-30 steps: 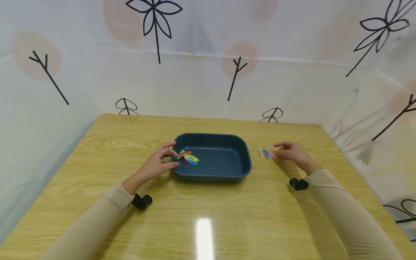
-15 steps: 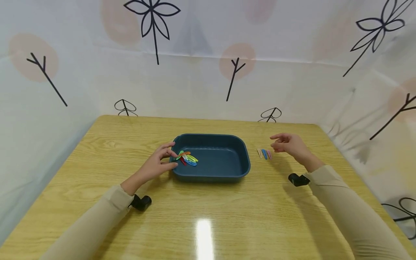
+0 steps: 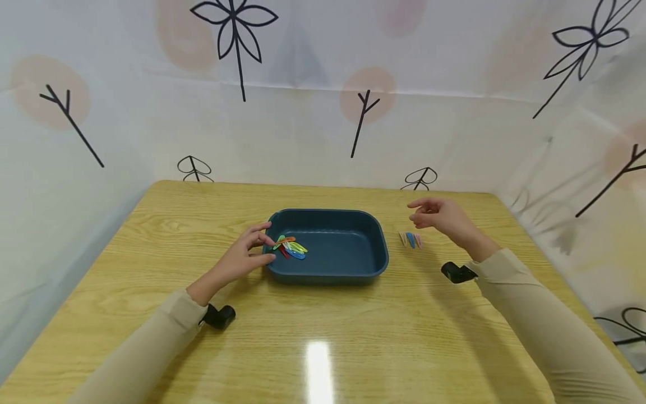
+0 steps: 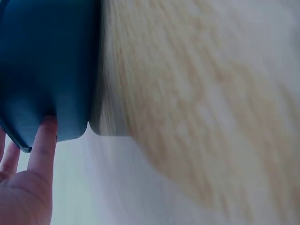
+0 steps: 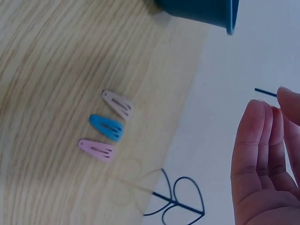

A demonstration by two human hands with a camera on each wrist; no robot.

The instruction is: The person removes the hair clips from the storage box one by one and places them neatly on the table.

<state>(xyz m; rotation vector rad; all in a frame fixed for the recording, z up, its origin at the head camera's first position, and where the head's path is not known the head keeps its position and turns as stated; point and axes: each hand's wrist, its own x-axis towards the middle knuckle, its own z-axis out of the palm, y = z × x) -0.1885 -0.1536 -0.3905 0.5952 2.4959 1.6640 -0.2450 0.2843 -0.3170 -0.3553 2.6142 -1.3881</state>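
Note:
A dark blue plastic tray stands mid-table with several colourful snap hair clips at its left end. My left hand holds the tray's left end. In the left wrist view, one finger lies along its outer wall and the others sit by the rim. Three hair clips, beige, blue and pink, lie in a row right of the tray. Raised above and behind them is my right hand, thumb close to the bent fingers. Whether something is between its fingertips is hidden.
The wooden table ends at a white patterned cloth at the back and sides. Black wrist cameras hang below both sleeves, the left camera and the right camera. A bright reflection lies on the near tabletop.
My right hand has lifted away from the pink clip and moved up and left, toward the tray. Three loose clips stay where they were. The left hand holds its place at the tray.

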